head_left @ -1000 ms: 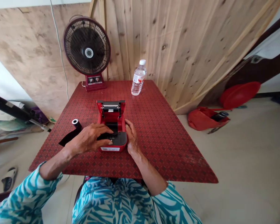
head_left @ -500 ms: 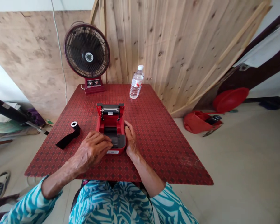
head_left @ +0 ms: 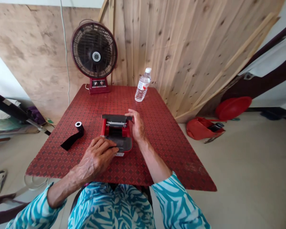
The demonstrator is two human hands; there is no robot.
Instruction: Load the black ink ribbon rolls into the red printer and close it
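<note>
Red receipt printer (head_left: pixel 104 128) with its cover open, seen from above, on a red patterned tabletop (head_left: pixel 173 156), at the centre of the near half and close to the near edge. Left hand (head_left: pixel 96 156): fingers curved over the dark grey front section (head_left: pixel 124 143) of the printer, with a loose, narrow hand shape; whether it grips cannot be told. Right hand (head_left: pixel 137 125): open, fingers extended, at the far right corner of the printer, beside the right end of the dark hinged bar (head_left: pixel 115 117); contact with the bar cannot be told. A black ribbon roll (head_left: pixel 79 127) with a white core stands left of the printer, well clear of it, its loose strip (head_left: pixel 70 142) lying on the tabletop toward the near left. At the far edge stand a maroon desk fan (head_left: pixel 94 56) and, right of it, a clear water bottle (head_left: pixel 142 85) with a white cap. Right of the tabletop, on the floor, lie a red bag (head_left: pixel 200 128) and a red basin (head_left: pixel 233 108).
</note>
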